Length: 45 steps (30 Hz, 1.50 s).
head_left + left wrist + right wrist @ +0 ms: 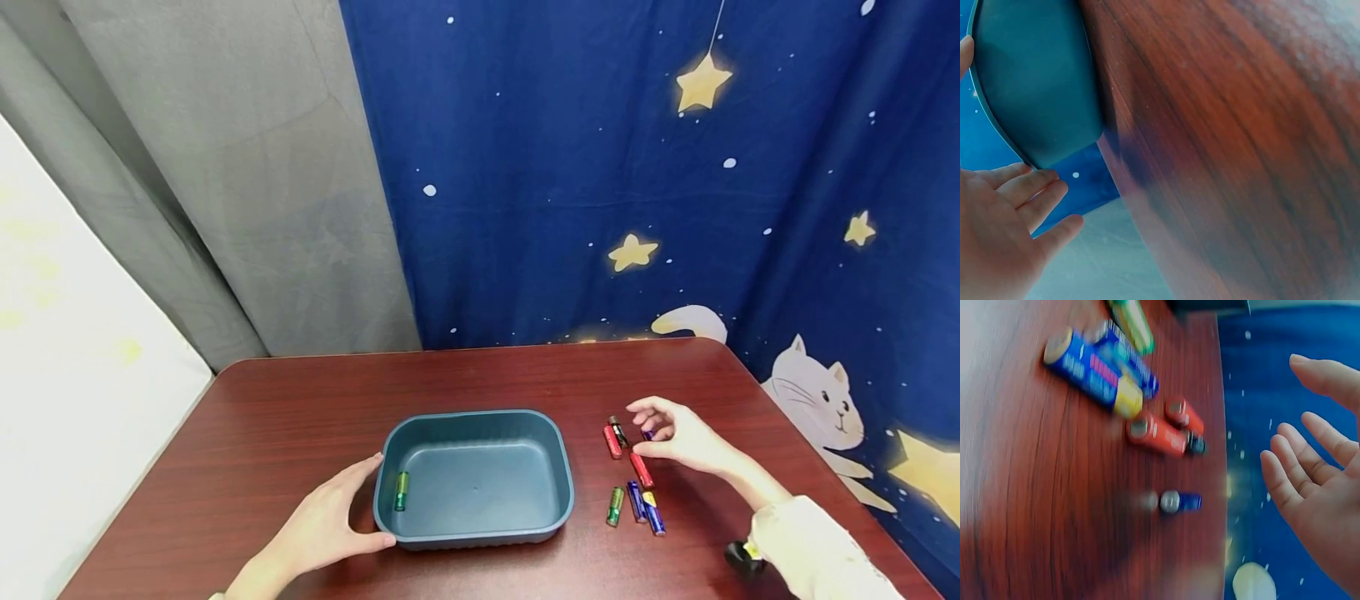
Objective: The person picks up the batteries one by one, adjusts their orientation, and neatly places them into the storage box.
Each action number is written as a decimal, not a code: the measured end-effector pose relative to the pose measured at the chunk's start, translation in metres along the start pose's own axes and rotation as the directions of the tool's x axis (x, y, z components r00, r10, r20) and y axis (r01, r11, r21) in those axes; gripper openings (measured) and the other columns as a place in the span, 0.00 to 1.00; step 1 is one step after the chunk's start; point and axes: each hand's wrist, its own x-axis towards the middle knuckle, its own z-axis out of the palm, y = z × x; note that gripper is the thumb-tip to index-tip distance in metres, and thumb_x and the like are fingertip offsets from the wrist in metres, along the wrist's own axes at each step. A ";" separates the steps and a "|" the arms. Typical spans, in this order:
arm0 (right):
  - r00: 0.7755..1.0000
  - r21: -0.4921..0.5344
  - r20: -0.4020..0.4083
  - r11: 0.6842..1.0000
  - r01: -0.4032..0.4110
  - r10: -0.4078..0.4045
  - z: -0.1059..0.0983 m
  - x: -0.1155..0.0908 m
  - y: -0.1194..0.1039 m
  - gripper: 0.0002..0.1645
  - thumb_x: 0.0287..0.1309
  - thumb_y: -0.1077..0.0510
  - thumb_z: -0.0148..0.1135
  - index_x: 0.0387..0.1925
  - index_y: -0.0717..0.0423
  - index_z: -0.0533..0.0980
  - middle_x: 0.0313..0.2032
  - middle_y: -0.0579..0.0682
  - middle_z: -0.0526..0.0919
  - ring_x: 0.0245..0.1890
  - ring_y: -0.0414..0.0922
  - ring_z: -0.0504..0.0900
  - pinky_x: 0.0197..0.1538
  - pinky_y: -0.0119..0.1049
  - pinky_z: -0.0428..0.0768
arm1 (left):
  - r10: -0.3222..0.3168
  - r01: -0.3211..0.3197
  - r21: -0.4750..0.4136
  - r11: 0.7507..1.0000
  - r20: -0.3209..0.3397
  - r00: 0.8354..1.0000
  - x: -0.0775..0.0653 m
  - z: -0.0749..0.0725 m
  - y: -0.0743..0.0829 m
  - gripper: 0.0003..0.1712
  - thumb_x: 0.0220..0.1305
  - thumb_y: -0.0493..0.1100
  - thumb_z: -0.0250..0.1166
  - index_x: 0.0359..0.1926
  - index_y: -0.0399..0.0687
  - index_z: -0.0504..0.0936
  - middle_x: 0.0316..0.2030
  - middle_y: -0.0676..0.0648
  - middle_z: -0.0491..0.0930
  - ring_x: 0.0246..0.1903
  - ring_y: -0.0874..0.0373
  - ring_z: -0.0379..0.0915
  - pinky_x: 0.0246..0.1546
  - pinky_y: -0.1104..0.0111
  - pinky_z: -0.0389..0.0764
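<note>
A dark teal plastic bin (pixel 480 536) stands mid-table, with one green battery (pixel 401 492) lying inside near its left wall. My left hand (pixel 318 521) spans the bin's left end, fingertips and thumb touching its rim, fingers fairly straight. Over the loose batteries on the right hovers my right hand (pixel 686 437), its fingers apart and nothing between them. Beneath and around it lie a red battery (pixel 642 471), another red battery (pixel 612 442), a black battery (pixel 618 431) and a partly hidden blue battery (pixel 1182 502). Closer to me are a green battery (pixel 615 506), a dark blue battery (pixel 636 502) and a blue-and-yellow battery (pixel 654 513).
The brown wooden table (pixel 300 400) has a glossy top. A small black object (pixel 744 558) is partly covered by my right sleeve. Behind the table hang a grey curtain (pixel 315 233) and a blue star-patterned curtain (pixel 525 208).
</note>
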 end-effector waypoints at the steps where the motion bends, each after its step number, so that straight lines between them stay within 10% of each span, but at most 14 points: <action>1: 1.000 -0.010 0.001 1.000 -0.006 0.006 -0.003 -0.002 0.003 0.28 0.40 0.65 0.70 0.47 0.63 0.71 0.34 0.50 0.76 0.33 0.46 0.76 0.32 0.32 0.79 | -0.003 0.003 -0.001 1.000 0.002 1.000 0.000 0.000 0.000 0.57 0.34 0.74 0.65 0.63 0.50 0.65 0.58 0.53 0.69 0.55 0.56 0.67 0.51 0.54 0.72; 22: 0.962 -0.117 0.072 0.960 -0.256 0.265 -0.024 -0.020 0.059 0.32 0.37 0.60 0.72 0.46 0.71 0.72 0.39 0.59 0.78 0.34 0.43 0.75 0.35 0.29 0.78 | -0.015 0.015 -0.019 1.000 0.021 1.000 0.001 0.001 0.001 0.57 0.34 0.74 0.65 0.63 0.51 0.65 0.58 0.54 0.69 0.55 0.57 0.67 0.51 0.55 0.72; 45: 0.973 -0.249 0.116 0.954 -0.168 0.202 -0.011 -0.004 0.058 0.28 0.31 0.60 0.74 0.39 0.65 0.76 0.28 0.47 0.74 0.29 0.39 0.70 0.32 0.29 0.73 | -0.031 0.032 -0.031 0.999 0.015 0.999 -0.001 0.002 0.000 0.56 0.34 0.74 0.66 0.64 0.52 0.64 0.58 0.54 0.69 0.55 0.57 0.67 0.51 0.54 0.72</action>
